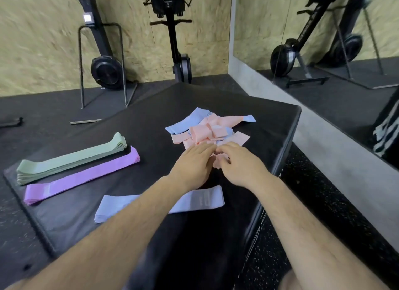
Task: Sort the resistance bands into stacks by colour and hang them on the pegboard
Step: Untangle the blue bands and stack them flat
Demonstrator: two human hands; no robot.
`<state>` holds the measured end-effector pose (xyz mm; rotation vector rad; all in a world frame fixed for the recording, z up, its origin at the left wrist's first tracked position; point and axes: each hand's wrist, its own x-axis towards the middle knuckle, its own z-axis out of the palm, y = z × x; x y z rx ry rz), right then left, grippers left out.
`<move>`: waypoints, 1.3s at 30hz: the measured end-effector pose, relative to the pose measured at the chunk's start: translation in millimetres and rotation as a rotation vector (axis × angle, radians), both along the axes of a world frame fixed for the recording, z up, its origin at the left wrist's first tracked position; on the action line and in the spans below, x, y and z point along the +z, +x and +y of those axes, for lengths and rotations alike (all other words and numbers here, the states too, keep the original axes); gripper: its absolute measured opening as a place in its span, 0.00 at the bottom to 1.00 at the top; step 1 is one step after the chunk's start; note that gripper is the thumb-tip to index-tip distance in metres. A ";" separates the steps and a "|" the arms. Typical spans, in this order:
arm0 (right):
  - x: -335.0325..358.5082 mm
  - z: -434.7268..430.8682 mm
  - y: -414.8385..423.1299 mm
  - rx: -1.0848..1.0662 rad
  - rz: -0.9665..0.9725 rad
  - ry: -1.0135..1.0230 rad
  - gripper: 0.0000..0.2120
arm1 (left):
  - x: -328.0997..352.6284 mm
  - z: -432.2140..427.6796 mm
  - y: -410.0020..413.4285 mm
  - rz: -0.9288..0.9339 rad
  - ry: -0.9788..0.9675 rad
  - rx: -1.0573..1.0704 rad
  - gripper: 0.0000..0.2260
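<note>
Pink band [217, 162], soft and crumpled, sits at the near edge of a pink and blue pile [212, 130]. The right hand [239, 164] pinches it. The left hand [194, 162] touches it; I cannot tell if it grips. Green stack [71, 158] and purple stack [86, 175] lie flat side by side, running near-left to far-right.

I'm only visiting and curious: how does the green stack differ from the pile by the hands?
The green stack is one colour; the pile mixes pink and blue. The stack's bands lie flat and aligned; the pile's are folded and crossed. The stack lies untouched; the left hand and right hand are on the pile. Both rest on the mat.
</note>
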<state>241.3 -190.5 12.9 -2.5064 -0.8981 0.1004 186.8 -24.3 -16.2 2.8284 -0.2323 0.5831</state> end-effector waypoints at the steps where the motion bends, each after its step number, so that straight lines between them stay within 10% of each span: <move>1: -1.8 3.0 8.2 -0.014 0.010 0.000 0.17 | -0.7 1.9 11.5 0.021 -0.006 0.001 0.12; 29: -30.0 51.8 98.6 -0.208 0.066 0.095 0.17 | 17.0 34.3 106.2 0.275 0.107 0.237 0.02; 39: 12.4 60.3 81.8 0.001 0.005 0.532 0.17 | 61.0 52.4 75.5 0.077 -0.199 0.281 0.21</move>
